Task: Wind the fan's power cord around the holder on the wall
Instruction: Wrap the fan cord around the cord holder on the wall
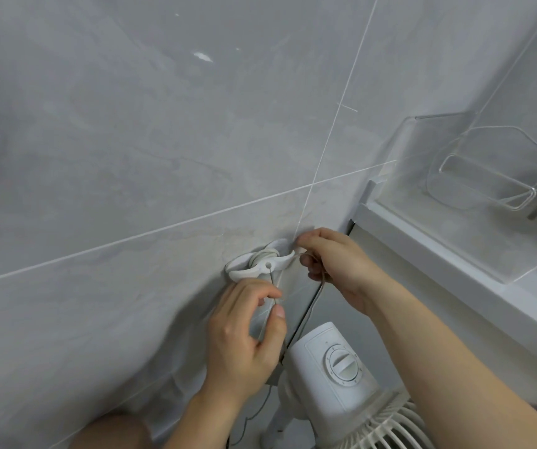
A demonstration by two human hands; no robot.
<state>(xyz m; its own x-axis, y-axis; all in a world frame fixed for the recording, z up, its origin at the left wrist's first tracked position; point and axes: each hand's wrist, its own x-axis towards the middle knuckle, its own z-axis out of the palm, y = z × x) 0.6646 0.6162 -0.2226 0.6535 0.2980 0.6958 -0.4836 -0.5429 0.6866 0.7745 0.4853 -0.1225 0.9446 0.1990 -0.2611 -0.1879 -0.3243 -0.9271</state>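
A white cord holder is stuck on the grey tiled wall, with a few turns of the pale power cord wound round its middle. My left hand is just below it and pinches the cord between thumb and forefinger. My right hand is at the holder's right tip, fingers curled round another stretch of the cord that hangs down towards the fan. The white fan, with its round dial and ribbed grille, stands below the hands.
A white ledge runs along the right, carrying a clear plastic holder. A dark vertical gap separates the wall from the white panel under the ledge. My knee shows at the bottom left.
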